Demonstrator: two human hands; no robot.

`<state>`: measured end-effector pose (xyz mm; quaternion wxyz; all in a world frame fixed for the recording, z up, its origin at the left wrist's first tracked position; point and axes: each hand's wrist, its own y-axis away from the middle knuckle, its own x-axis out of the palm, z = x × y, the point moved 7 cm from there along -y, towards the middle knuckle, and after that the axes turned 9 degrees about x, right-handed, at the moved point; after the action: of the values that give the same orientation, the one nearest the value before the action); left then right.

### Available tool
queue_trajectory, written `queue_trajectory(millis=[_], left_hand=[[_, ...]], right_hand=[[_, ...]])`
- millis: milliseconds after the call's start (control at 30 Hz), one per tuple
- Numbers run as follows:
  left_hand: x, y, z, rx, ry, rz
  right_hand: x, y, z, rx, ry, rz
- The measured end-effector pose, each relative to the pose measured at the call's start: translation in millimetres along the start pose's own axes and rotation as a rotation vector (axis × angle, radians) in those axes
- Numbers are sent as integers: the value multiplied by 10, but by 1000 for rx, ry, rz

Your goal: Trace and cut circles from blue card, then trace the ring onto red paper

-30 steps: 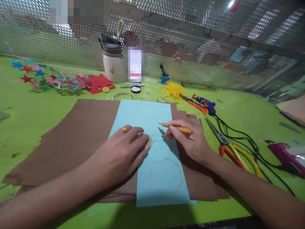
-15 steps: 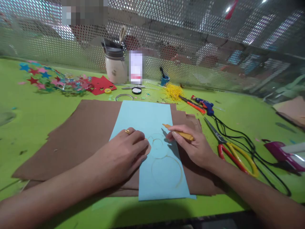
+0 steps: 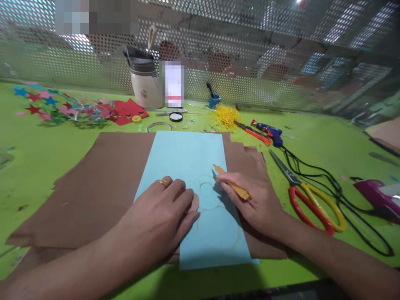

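Crayon (image 3: 240,192) in right hand (image 3: 259,204); blue pot (image 3: 214,101) holds brush (image 3: 210,89).

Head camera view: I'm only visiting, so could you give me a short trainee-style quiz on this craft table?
1. True or false: the right hand holds an orange pencil.
2. What does the left hand rest on?
A. the light blue sheet
B. a red sheet
C. a glue gun
3. Fill in: the scissors with red and yellow handles lie on the table to the ____ of the right hand.

Key: 1 true; 2 A; 3 right.
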<state>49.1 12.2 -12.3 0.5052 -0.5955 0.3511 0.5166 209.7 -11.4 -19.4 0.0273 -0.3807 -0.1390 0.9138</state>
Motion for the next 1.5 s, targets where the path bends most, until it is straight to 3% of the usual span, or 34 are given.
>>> queue_trajectory(millis=[167, 367, 600, 733, 867, 1000, 1133, 1333, 1500], left_hand=[[32, 25, 20, -4, -15, -3], [-15, 52, 127, -53, -19, -17], [-33, 64, 221, -116, -6, 9], [-22, 73, 242, -151, 17, -6], [-23, 68, 241, -138, 13, -10], [-58, 51, 236, -103, -41, -36], [-31, 36, 227, -73, -90, -26], [60, 46, 252, -53, -113, 7], [-17, 10, 247, -74, -66, -55]], right_hand=[[-73, -95, 41, -170, 85, 92], [51, -224, -103, -126, 173, 340], [133, -213, 26, -154, 371, 126], [166, -127, 116, -99, 416, 44], [142, -63, 112, -63, 322, 40], [38, -179, 49, -113, 275, 17], [85, -277, 5, -188, 274, 105], [110, -157, -38, -168, 348, 84], [115, -70, -3, -217, 307, 96]])
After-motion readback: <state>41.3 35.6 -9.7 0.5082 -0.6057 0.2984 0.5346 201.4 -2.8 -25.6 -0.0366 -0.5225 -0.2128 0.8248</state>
